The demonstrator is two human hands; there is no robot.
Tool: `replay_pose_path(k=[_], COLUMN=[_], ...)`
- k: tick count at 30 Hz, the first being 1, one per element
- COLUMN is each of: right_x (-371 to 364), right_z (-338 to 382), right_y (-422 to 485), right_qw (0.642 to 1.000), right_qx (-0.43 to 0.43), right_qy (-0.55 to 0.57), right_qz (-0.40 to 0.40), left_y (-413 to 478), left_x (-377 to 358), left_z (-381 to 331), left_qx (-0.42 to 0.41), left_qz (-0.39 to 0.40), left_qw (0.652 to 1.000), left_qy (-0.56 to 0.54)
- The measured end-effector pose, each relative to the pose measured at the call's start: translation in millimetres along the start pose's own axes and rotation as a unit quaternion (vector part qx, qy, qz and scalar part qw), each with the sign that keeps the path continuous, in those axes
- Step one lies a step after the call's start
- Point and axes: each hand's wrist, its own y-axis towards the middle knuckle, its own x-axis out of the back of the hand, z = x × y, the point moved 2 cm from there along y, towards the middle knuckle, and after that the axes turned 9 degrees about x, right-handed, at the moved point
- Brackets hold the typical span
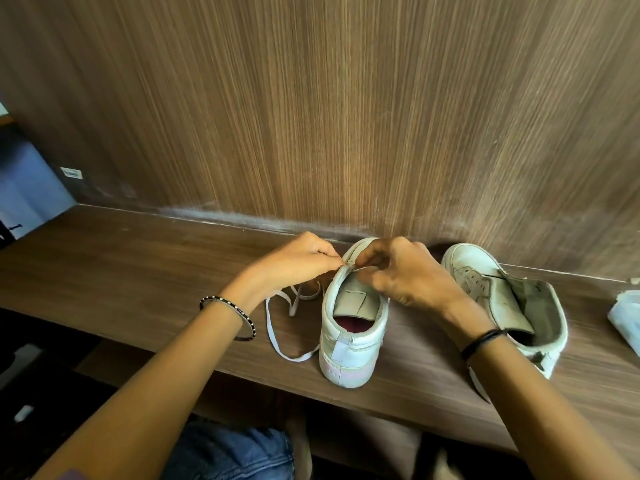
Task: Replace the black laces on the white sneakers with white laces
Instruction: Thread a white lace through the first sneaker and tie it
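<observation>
- Near sneaker (349, 344) stands on the wooden ledge (138, 265), heel nearest, toe towards the wall panel (346, 116).
- White lace (273, 336) loops just left of it.
- Left hand (298, 261) and right hand (405, 271) pinch the lace, hiding the eyelets.
- Second sneaker (533, 306), unlaced, lies to the right.

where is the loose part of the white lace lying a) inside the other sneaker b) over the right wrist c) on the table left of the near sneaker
c: the white lace loops on the table just left of the near sneaker
</observation>
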Motion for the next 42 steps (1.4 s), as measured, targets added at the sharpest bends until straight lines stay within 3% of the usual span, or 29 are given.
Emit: replay_pose_path(k=[4, 6, 16, 24, 28, 30, 37, 42], right_x=[-5, -8, -17, -24, -24, -23, -24, -14], right_z=[-4, -5, -3, -3, 0, 1, -2, 3], right_y=[-2, -4, -4, -3, -3, -4, 1, 0], right_qw=[0.995, 0.992, 0.987, 0.979, 0.979, 0.979, 0.992, 0.991], right_qx=[-0.014, -0.009, 0.012, -0.009, -0.002, 0.004, -0.008, -0.003], right_qy=[-0.096, -0.124, -0.154, -0.19, -0.191, -0.189, -0.124, -0.132], right_qz=[0.012, 0.004, -0.038, -0.068, -0.074, -0.072, -0.025, -0.017], left_y=[2, 4, -7, 3, 0, 0, -2, -1], left_x=[-10, -11, 12, 11, 11, 8, -4, -22], left_z=[-1, -4, 5, 8, 2, 2, 5, -5], left_qx=[0.121, 0.126, -0.017, -0.178, -0.191, -0.192, -0.064, 0.105], left_qz=[0.002, 0.02, 0.072, -0.097, -0.135, -0.132, -0.036, -0.004], left_qw=[0.984, 0.981, 0.997, 0.968, 0.934, 0.931, 0.997, 0.982], left_qy=[-0.131, -0.146, 0.014, 0.145, 0.27, 0.281, 0.038, -0.157])
